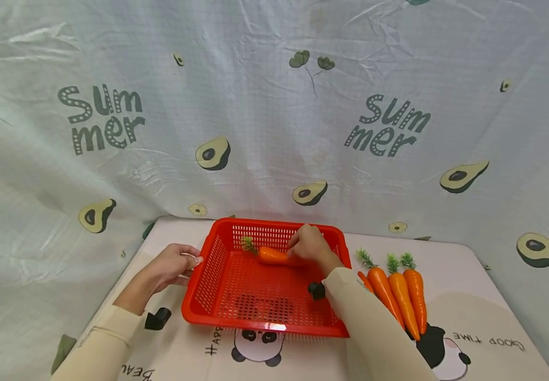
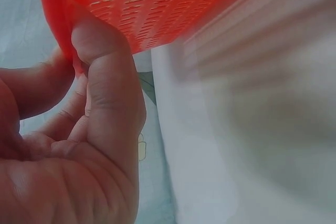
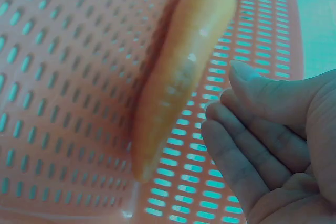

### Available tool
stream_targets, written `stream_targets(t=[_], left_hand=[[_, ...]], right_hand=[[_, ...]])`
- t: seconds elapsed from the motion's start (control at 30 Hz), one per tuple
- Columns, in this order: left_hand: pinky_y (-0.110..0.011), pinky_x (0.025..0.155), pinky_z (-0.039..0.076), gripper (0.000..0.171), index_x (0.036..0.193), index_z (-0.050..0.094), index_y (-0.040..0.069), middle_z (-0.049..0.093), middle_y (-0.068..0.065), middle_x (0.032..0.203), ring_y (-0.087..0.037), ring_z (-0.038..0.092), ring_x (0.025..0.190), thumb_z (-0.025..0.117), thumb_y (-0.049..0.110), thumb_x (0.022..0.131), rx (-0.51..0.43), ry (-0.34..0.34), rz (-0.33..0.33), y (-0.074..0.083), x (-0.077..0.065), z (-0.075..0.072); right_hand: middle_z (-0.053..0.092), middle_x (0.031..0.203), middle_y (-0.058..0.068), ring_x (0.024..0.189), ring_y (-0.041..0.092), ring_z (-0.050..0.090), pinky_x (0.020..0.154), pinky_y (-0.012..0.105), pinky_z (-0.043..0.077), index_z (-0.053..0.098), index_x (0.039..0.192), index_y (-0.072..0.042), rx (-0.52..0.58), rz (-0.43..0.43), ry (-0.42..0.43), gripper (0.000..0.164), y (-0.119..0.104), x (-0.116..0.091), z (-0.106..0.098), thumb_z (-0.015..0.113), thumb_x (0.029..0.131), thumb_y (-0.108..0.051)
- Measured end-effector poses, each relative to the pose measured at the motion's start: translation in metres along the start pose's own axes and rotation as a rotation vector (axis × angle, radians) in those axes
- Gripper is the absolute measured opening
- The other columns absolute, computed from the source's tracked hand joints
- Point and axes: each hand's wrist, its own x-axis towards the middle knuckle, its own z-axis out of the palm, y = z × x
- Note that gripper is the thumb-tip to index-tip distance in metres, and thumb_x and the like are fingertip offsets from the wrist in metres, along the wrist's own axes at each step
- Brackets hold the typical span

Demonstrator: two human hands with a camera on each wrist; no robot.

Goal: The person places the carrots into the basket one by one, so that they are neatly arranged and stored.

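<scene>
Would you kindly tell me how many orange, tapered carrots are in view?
5: one orange, tapered carrot inside the red, perforated plastic basket; three carrots beside it on the pale printed table; one more there, mostly hidden by the cream right sleeve, which may hide others.

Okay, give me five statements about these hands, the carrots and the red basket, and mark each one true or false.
1. The left hand holds the red basket by its edge. True.
2. The right hand reaches into the basket. True.
3. It is gripping a carrot. False: in the right wrist view its fingers are apart from the basket carrot.
4. More carrots lie on the table, right of the basket. True.
5. Three carrots are in the basket. False: only one shows there.
</scene>
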Motion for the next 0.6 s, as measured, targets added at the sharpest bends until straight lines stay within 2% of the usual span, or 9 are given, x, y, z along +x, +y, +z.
stream_targets(t=[0.17, 0.37, 0.6], left_hand=[[-0.036, 0.071, 0.065, 0.032, 0.132, 0.053, -0.008, 0.071, -0.013, 0.102, -0.019, 0.071, 0.077, 0.055, 0.01, 0.105, -0.002, 0.0, -0.008, 0.0, -0.002, -0.002], [-0.037, 0.072, 0.066, 0.032, 0.132, 0.054, -0.008, 0.071, -0.014, 0.104, -0.019, 0.072, 0.078, 0.055, 0.011, 0.105, 0.003, 0.011, -0.012, -0.001, -0.001, 0.001], [-0.037, 0.073, 0.066, 0.034, 0.134, 0.052, -0.008, 0.071, -0.014, 0.105, -0.019, 0.071, 0.078, 0.055, 0.011, 0.106, 0.004, 0.006, -0.007, 0.0, -0.001, 0.001]], right_hand=[[0.081, 0.101, 0.008, 0.101, 0.025, 0.065, 0.096, 0.042, 0.06, 0.085, 0.095, -0.008, 0.086, -0.009, 0.031, 0.01, -0.004, -0.004, -0.005, 0.084, 0.085, -0.008], [0.081, 0.098, 0.009, 0.097, 0.025, 0.066, 0.087, 0.039, 0.06, 0.085, 0.091, -0.007, 0.2, -0.022, 0.045, 0.007, -0.003, -0.01, -0.016, 0.082, 0.086, -0.011], [0.079, 0.107, 0.013, 0.106, 0.03, 0.067, 0.085, 0.038, 0.061, 0.084, 0.093, -0.004, 0.309, -0.014, -0.001, 0.009, -0.006, -0.018, -0.035, 0.081, 0.086, -0.007]])
